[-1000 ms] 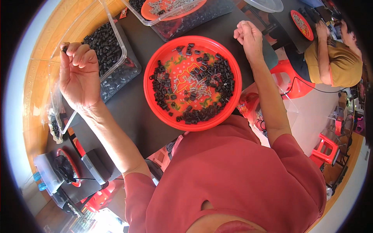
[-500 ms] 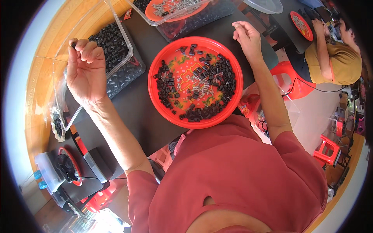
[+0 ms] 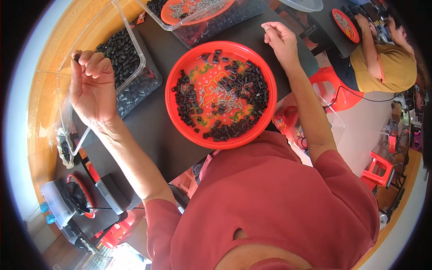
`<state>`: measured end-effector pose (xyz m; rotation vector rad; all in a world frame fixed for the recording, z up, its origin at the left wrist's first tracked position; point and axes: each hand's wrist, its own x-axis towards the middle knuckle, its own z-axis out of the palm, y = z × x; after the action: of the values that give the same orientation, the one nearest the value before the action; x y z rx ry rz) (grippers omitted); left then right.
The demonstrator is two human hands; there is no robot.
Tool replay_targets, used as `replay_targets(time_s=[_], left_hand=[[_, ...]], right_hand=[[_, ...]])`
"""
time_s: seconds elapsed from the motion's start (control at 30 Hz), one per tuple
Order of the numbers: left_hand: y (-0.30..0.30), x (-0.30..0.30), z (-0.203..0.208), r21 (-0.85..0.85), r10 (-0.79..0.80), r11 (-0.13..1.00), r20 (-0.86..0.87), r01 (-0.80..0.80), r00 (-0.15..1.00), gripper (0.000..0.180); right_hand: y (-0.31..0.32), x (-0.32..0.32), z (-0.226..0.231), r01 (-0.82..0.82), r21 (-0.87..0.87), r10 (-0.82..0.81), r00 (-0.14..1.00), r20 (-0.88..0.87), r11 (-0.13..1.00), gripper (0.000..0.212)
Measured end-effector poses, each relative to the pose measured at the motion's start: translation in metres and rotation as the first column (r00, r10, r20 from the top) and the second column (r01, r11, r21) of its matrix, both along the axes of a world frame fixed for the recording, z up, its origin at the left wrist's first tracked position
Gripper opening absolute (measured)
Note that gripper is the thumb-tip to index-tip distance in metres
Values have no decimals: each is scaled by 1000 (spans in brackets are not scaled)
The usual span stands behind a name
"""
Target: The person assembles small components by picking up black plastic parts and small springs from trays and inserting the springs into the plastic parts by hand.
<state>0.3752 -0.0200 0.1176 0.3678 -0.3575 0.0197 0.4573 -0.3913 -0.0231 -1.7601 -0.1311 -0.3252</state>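
pinching a small black piece [image 3: 76,56] between left fingers [image 3: 93,63]

Dusty-red top [image 3: 279,198], short loose sleeves [image 3: 163,220], small keyhole opening [image 3: 240,233], bare forearms [image 3: 128,157], bare fingers [image 3: 92,65]

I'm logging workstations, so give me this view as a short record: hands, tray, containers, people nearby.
Left hand: left of the tray, pinching a small dark piece
Right hand: off the tray's upper right, fingers curled; whether it holds anything is unclear
Tray: round, red, bearing black parts and small silvery pieces
Left bin: clear, open, full of black parts
Far bin: clear, with black parts and an orange plate of silvery pieces
Nearby: co-worker in mustard top, at right
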Motion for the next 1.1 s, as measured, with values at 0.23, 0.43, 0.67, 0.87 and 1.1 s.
replay_targets(time_s=[0.23, 0.43, 0.67, 0.87, 1.1], left_hand=[[1, 1, 0, -3, -3, 1000, -7, 3, 1000, 12], [0, 1, -1, 6, -17, 1000, 12, 17, 1000, 12], [0, 0, -2, 10, 2, 1000, 6, -2, 1000, 12], [0, 1, -2, 2, -8, 1000, 4, 8, 1000, 12], [1, 2, -3, -2, -8, 1000, 7, 8, 1000, 13]], right_hand=[[-1, 0, -1, 0, -32, 0, 1000, 15, 999, 12], [-1, 2, -3, -1, -49, 3, 1000, 31, 999, 12], [0, 0, -2, 6, -83, -3, 999, 40, 997, 12], [0, -1, -2, -6, -71, 10, 998, 64, 997, 13], [-2, 4, -7, -3, -32, 5, 998, 66, 999, 12]])
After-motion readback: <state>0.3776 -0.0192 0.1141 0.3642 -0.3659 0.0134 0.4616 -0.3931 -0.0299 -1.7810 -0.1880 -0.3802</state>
